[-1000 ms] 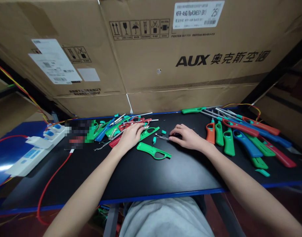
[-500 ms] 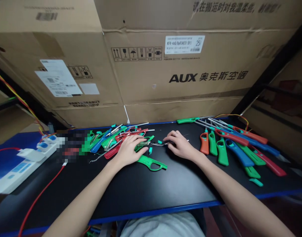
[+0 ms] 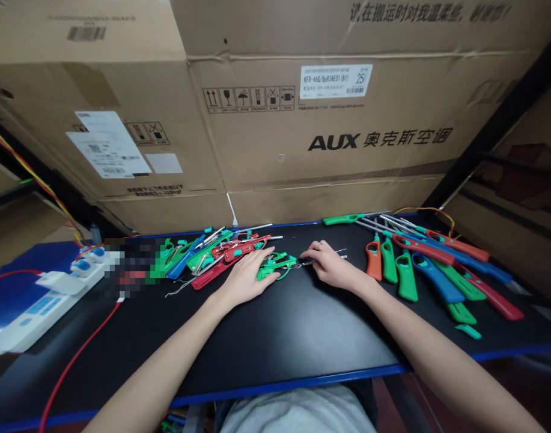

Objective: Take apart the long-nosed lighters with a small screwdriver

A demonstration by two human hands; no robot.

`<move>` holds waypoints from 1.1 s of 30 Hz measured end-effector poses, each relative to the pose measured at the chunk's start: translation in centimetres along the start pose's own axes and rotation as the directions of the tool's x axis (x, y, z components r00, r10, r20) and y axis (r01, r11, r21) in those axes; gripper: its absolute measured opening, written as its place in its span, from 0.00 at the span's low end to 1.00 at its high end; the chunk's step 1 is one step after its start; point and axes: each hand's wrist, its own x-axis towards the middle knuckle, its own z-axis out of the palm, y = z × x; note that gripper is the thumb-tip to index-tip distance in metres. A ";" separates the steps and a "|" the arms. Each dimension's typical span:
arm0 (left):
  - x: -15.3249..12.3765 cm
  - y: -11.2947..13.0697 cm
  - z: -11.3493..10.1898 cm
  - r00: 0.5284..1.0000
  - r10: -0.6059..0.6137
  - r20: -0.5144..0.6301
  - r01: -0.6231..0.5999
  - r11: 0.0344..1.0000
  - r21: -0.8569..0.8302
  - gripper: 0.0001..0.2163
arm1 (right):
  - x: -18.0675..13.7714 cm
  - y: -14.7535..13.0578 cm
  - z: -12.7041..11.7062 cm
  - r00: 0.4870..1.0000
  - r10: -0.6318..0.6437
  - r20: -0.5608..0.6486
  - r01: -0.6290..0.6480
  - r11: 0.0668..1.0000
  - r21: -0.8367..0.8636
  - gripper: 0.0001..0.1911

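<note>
My left hand (image 3: 247,278) lies palm down at the middle of the table, its thumb and fingers around green lighter casing pieces (image 3: 275,267) gathered together. Parts of these pieces are hidden under the hand. To the right, my right hand (image 3: 325,262) has curled fingers pinching a thin metal lighter tube (image 3: 342,257), whose end shows past the knuckles. Fine wires (image 3: 301,264) run between the tube and the green pieces. Just left of my left hand, red lighter casings (image 3: 212,272) lie in a pile.
More lighter parts, including a blue casing (image 3: 185,255), lie at the left. Several assembled lighters (image 3: 437,279) are spread at the right, near a loose teal piece (image 3: 468,331). A white power strip (image 3: 45,307) stands far left. A cardboard wall (image 3: 266,162) closes the back.
The green casing that lay below my left hand has moved up and now sits bunched with other green pieces between thumb and fingers. My right hand has shifted slightly right.
</note>
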 end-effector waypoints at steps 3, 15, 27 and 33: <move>0.5 -0.1 0.4 0.998 0.052 -0.033 -0.051 0.999 0.009 0.23 | 0.9 0.7 1.1 0.999 -0.045 -0.030 0.047 0.998 0.050 0.26; 1.1 -0.8 0.7 0.986 0.091 -0.137 -0.062 0.977 0.205 0.18 | 4.4 1.4 4.3 0.949 -0.166 -0.268 0.225 0.952 0.209 0.26; 0.8 -1.3 0.9 0.974 0.022 -0.226 0.043 0.959 0.279 0.18 | 3.7 -1.7 2.3 0.930 -0.221 -0.294 0.188 0.973 -0.137 0.22; 0.8 -1.6 1.0 0.963 -0.009 -0.270 0.086 0.958 0.272 0.16 | 1.6 -5.5 2.0 0.977 -0.204 0.063 0.208 0.977 -0.052 0.21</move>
